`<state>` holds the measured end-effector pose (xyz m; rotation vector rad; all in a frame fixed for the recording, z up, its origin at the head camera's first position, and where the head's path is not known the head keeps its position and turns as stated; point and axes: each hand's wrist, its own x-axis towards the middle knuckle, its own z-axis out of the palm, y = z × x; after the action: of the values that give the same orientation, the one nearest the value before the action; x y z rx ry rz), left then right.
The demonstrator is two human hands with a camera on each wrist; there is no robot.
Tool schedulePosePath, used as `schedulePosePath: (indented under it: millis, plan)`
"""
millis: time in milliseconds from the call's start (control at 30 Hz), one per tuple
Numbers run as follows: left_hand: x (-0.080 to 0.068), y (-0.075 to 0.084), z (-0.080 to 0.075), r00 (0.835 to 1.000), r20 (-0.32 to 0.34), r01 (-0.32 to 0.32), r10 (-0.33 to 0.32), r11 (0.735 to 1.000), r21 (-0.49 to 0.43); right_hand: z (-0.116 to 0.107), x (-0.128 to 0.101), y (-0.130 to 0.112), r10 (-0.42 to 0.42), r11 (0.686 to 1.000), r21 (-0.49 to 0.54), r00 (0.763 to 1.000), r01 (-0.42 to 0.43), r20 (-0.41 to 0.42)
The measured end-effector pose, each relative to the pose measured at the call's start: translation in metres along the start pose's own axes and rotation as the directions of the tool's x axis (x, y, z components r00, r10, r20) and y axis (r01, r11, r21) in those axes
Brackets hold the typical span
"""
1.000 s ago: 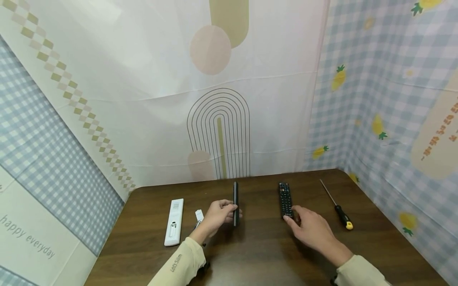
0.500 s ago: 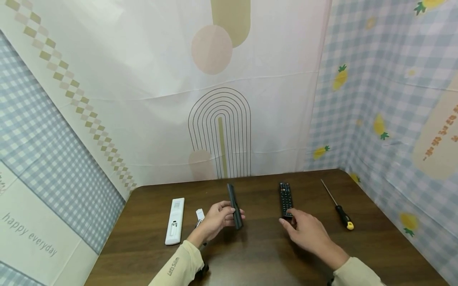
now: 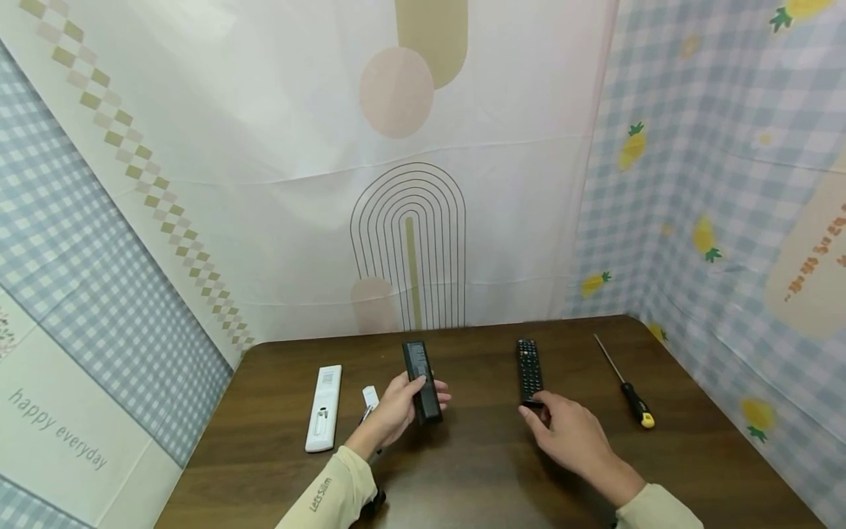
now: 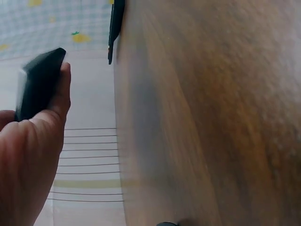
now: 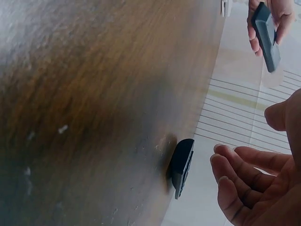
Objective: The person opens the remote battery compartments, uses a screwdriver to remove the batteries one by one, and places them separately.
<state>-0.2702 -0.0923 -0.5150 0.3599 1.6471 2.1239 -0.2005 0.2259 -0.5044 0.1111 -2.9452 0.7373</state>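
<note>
Above the dark table (image 3: 476,477), a black remote (image 3: 428,402) is held raised and tilted — probably light, rigid and slightly slick, best taken by its long edges near the middle. It is clamped in the left grip (image 3: 396,404), the thumb laid across its upper face. A second, button-side-up remote (image 3: 529,371) is supported by the table; its near end is approached closely by the right grip (image 3: 573,433) — thumb and fingers apart, nothing held.

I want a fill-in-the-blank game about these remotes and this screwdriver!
The person's ____ hand holds a raised remote.
The leftmost remote is colored ____.
The black remote near the right hand lies button side ____.
The screwdriver has a black handle with a ____ end.
Missing words: left, white, up, yellow.
</note>
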Motion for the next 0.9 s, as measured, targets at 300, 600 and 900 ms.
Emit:
schedulePosePath:
  millis: [300,600,900]
  plan:
    - [0.002,0.001,0.002,1.000,0.000,-0.012,0.012,1.000,-0.009,0.003,0.001,-0.004,-0.021,1.000,-0.009,0.999,0.021,-0.025]
    - [0.006,-0.001,0.006,1.000,-0.004,-0.020,0.020,1.000,0.002,0.011,0.004,-0.026,-0.143,0.989,0.017,0.989,0.144,-0.040]
    - [0.010,0.002,0.017,1.000,0.014,-0.019,0.019,0.999,0.035,0.027,0.016,-0.072,-0.465,0.877,0.074,0.877,0.475,-0.121]
